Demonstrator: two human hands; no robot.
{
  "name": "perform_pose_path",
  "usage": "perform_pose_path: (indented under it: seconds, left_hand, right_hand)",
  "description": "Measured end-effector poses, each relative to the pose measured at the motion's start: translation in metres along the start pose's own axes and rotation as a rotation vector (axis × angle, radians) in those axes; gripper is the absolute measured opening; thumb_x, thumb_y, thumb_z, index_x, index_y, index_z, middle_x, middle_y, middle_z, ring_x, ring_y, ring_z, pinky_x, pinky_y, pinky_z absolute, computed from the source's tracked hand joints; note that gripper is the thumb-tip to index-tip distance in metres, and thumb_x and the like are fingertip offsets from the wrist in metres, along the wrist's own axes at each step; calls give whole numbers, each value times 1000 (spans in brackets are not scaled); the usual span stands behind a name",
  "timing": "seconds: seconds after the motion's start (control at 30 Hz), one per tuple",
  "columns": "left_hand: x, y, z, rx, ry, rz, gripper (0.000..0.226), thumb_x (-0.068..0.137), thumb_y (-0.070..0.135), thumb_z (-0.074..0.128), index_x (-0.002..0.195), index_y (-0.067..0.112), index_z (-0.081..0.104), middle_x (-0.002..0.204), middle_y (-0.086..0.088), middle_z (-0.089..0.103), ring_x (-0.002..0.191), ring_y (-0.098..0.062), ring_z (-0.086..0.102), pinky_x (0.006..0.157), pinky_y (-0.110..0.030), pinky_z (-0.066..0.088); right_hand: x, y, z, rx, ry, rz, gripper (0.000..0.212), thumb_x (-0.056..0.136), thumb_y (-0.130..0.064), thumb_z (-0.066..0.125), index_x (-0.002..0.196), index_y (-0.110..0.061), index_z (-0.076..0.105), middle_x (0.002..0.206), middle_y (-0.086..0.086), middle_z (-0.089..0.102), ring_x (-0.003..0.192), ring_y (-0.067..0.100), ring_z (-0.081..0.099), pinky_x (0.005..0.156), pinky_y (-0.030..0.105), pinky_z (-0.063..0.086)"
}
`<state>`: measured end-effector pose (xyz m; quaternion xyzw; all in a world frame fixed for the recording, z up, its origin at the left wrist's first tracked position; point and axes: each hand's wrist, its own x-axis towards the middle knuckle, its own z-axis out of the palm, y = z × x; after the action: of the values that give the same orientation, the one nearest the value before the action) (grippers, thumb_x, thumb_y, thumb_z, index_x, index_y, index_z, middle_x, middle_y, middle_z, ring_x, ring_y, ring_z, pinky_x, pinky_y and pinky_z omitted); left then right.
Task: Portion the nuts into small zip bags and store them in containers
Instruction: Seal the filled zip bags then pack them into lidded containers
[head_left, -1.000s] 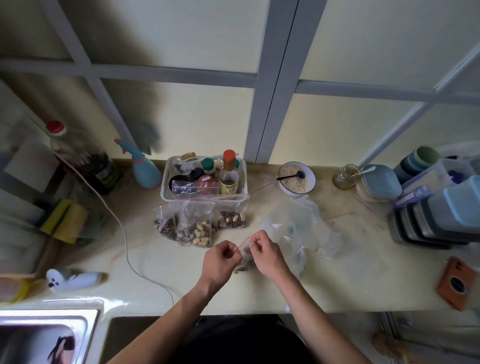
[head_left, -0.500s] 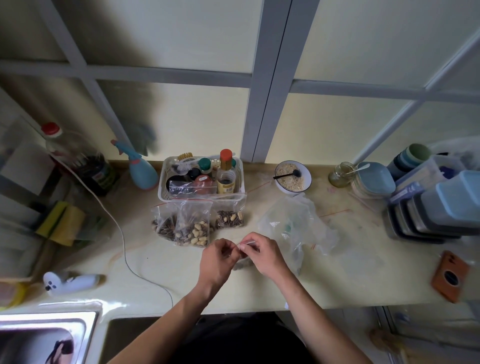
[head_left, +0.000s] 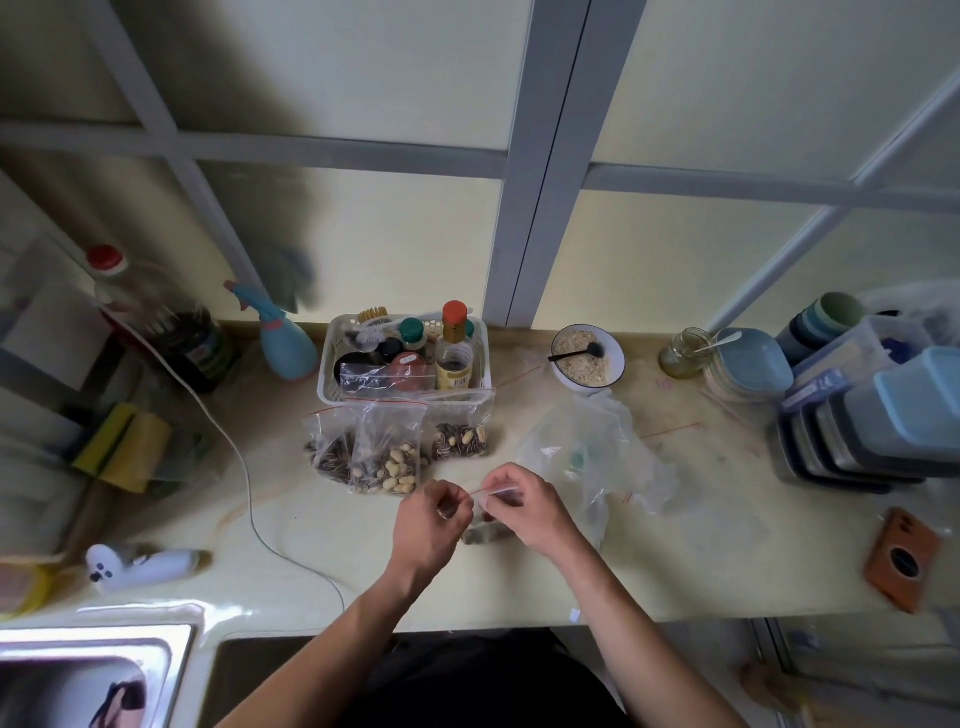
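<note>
My left hand and my right hand pinch the red-striped top edge of a small zip bag at the counter's middle. The bag hangs between the hands and holds some nuts at its bottom. Three filled zip bags of sunflower seeds and peanuts stand behind, leaning on a white basket. A stack of lidded containers sits at the right.
A crumpled clear plastic bag lies right of my hands. A bowl with a black spoon, a jar, a blue spray bottle, a white cable, a phone and a sink surround the work spot.
My hands have drawn closer together along the bag's top edge, and the view has shifted slightly.
</note>
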<state>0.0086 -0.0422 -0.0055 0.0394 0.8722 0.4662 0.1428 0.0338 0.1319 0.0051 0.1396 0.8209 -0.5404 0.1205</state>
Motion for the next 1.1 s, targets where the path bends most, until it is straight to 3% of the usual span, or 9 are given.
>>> perform_pose_path:
  seconds: [0.13, 0.3, 0.53, 0.77, 0.93, 1.1]
  left_hand:
    - [1, 0, 1, -7, -24, 11, 13, 86, 27, 71, 74, 26, 67, 71, 8, 67, 70, -6, 62, 61, -18, 45]
    - [2, 1, 0, -205, 19, -122, 5, 88, 20, 69, 83, 19, 69, 80, 7, 73, 76, 2, 67, 65, -9, 46]
    - [1, -8, 1, -525, 22, -261, 7, 89, 12, 72, 86, 6, 70, 82, -10, 72, 75, -12, 66, 71, -22, 51]
    - [5, -12, 5, -524, 16, -272, 8, 89, 15, 73, 84, 9, 72, 80, -13, 71, 73, -14, 63, 73, -30, 50]
    - [9, -14, 5, -557, 65, -308, 12, 91, 14, 70, 82, 7, 70, 72, -3, 70, 74, -18, 70, 71, -27, 49]
    - [9, -13, 3, -538, 65, -270, 15, 88, 16, 74, 76, 8, 71, 74, -12, 70, 69, -14, 62, 70, -27, 49]
  right_hand:
    - [0, -1, 3, -45, -23, -4, 6, 90, -21, 73, 85, -24, 73, 87, -6, 77, 81, 8, 74, 84, 35, 60]
    - [3, -7, 4, -87, 37, -16, 10, 92, -25, 69, 82, -29, 67, 80, -10, 74, 80, 3, 71, 78, 25, 54]
    - [3, -4, 1, -8, 73, 11, 14, 90, -23, 70, 78, -28, 66, 80, -6, 75, 79, 9, 74, 80, 29, 55]
    - [5, -3, -1, 22, 79, 30, 13, 91, -17, 71, 79, -21, 67, 82, -2, 75, 72, 12, 76, 78, 26, 56]
    - [8, 0, -3, 23, 95, 59, 13, 91, -20, 71, 79, -22, 66, 76, -1, 76, 75, 10, 76, 75, 26, 55]
    - [15, 4, -5, -52, 72, 77, 14, 89, -19, 71, 78, -26, 66, 81, -4, 76, 79, 5, 74, 77, 24, 54]
